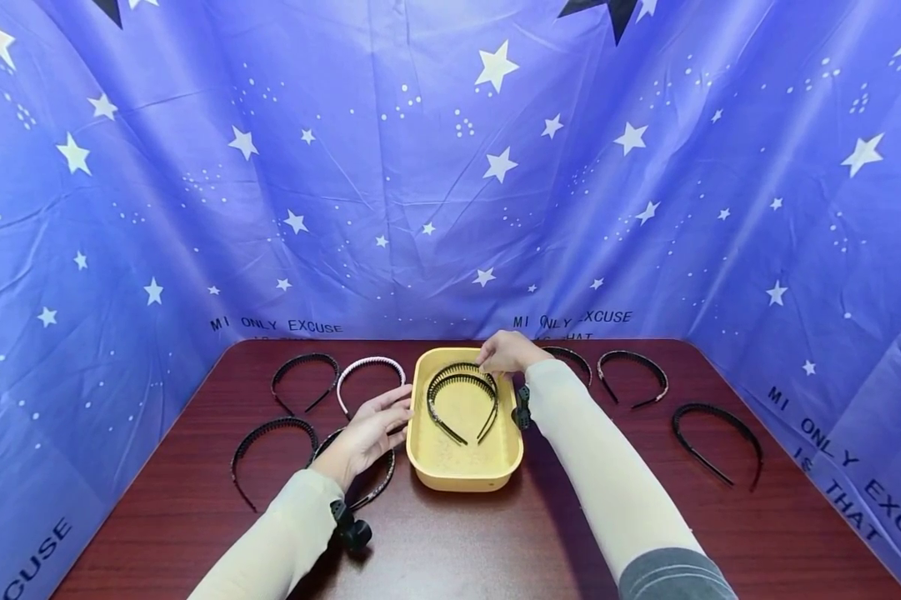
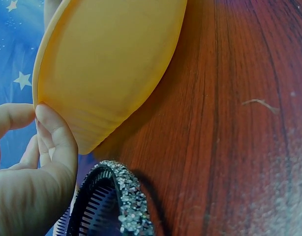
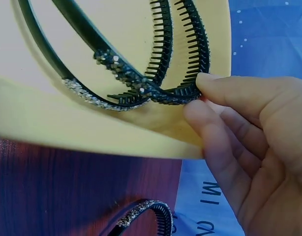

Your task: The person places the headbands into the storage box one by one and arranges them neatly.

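Observation:
A yellow plastic tray (image 1: 465, 482) stands mid-table with two black toothed headbands inside it. My right hand (image 1: 512, 352) is over the tray's far right corner. Its thumb and index finger pinch the upper headband (image 3: 126, 73), which has dark sparkling beads. Overlapping it, the other headband (image 3: 89, 92) lies in the tray and carries silvery stones. My left hand (image 1: 371, 432) is at the tray's left side, thumb and index finger pinching its rim (image 2: 40, 64). Below that hand is a stone-covered headband (image 2: 134, 201), partly hidden by the hand in the head view.
Left of the tray lie a white headband (image 1: 371, 361) and black headbands (image 1: 303, 358) (image 1: 273, 422). On the right are more black headbands (image 1: 570, 353) (image 1: 633, 357) (image 1: 720, 408). A blue star-patterned cloth (image 1: 435, 167) hangs behind the dark red wooden table (image 1: 195, 500).

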The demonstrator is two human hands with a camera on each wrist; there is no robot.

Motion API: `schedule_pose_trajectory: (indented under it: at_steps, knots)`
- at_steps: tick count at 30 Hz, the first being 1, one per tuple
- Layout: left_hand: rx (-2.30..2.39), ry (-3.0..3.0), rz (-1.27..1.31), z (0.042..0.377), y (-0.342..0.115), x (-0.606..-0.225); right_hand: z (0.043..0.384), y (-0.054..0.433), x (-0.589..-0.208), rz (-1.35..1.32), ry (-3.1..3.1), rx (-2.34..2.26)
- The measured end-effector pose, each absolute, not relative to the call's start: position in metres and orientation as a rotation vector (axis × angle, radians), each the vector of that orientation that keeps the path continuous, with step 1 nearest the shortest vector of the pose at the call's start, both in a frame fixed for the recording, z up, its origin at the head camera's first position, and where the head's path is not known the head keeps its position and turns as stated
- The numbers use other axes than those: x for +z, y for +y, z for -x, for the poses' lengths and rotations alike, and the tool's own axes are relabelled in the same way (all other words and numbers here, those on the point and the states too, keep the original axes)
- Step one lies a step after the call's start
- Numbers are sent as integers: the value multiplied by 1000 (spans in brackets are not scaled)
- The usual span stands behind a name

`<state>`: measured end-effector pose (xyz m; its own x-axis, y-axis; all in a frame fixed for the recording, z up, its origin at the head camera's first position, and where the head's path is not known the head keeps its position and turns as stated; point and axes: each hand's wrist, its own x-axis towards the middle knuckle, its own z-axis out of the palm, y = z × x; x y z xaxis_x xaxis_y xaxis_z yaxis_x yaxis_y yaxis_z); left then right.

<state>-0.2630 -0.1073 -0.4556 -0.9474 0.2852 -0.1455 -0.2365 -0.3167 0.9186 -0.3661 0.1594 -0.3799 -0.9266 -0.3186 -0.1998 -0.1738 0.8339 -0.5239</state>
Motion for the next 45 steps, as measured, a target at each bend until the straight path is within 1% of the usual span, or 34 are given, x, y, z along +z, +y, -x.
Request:
schedule_pose_trajectory:
  at_steps: [8,27,38,45]
  knots:
    - [2307,1610,-68,263,-107,-455,365,158,-382,358,2803,-701]
    - [2297,1618,-97,262,-107,-455,368,158,-390,280,2839,-794]
    - [2311,1613,-71,263,-105,-457,355,164,-377,268,2700,-971]
    - [2320,1610,-60,264,-106,-458,357,167,-373,291,2635,-990]
